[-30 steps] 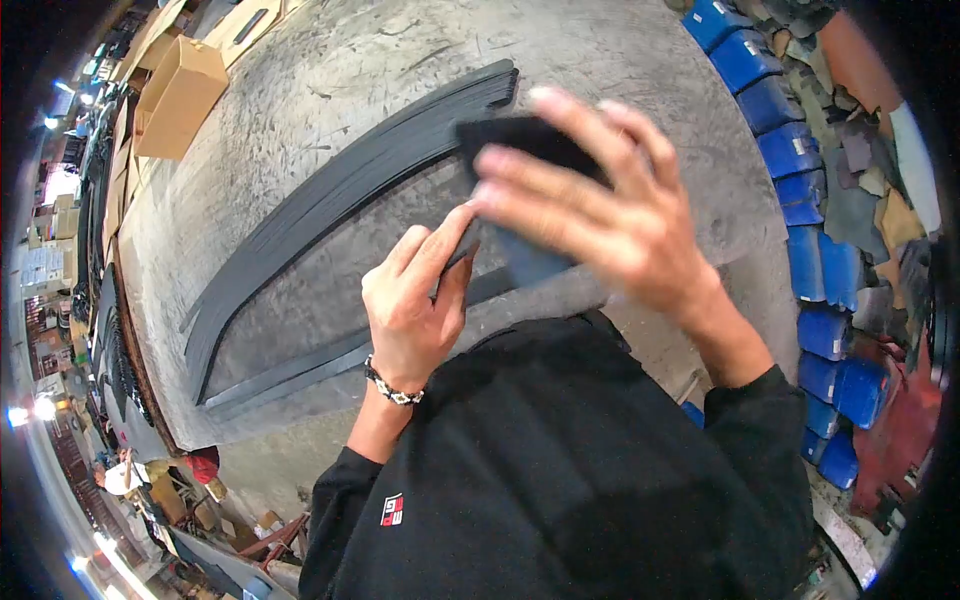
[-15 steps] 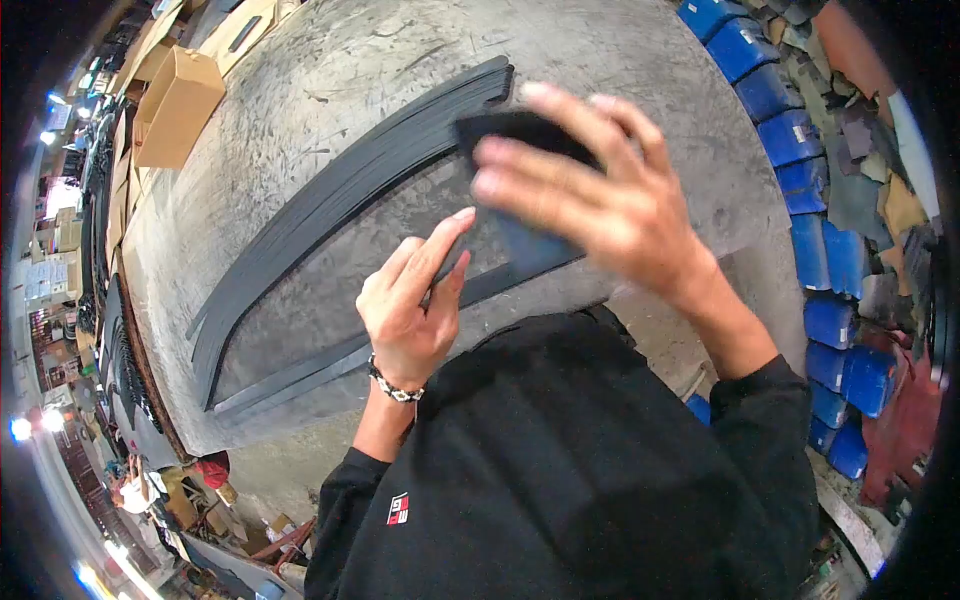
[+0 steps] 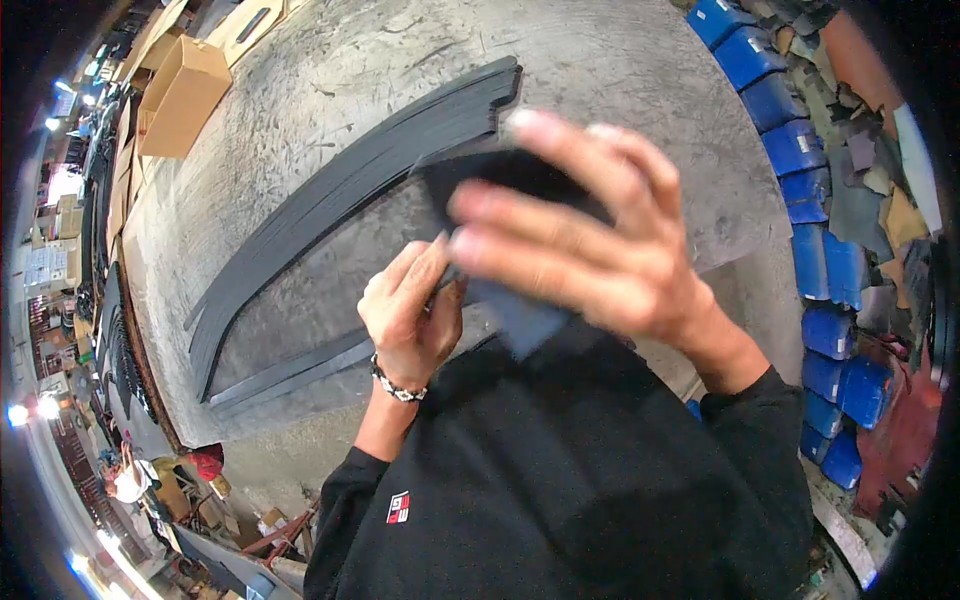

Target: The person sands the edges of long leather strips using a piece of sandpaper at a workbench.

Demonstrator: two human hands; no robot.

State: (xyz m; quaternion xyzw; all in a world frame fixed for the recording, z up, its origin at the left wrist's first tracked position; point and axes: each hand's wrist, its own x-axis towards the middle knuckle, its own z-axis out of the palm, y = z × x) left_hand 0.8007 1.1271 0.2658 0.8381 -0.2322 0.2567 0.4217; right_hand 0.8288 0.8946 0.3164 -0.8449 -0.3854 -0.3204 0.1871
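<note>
My left hand [image 3: 412, 310], with a braided bracelet at the wrist, pinches the end of a dark strip whose details are hidden by the fingers. Close beside it, my right hand [image 3: 590, 225] is blurred, with a dark cloth [image 3: 525, 325] under its spread fingers. The cloth hangs down between the hand and my black shirt. Beyond my hands, a curved stack of dark strips [image 3: 345, 170] lies on the grey table [image 3: 340, 65]. Nearer my body, a thin dark strip [image 3: 290, 378] lies along the table's front edge.
A cardboard box [image 3: 185, 97] stands at the table's back left. Blue bundles [image 3: 797, 148] line the right side, beside scattered leather-like scraps [image 3: 858, 215]. Another person [image 3: 132, 482] is far off at lower left.
My right hand and the cloth have moved slightly left and toward my body, nearer my left hand. The fingers of my left hand have closed in more.
</note>
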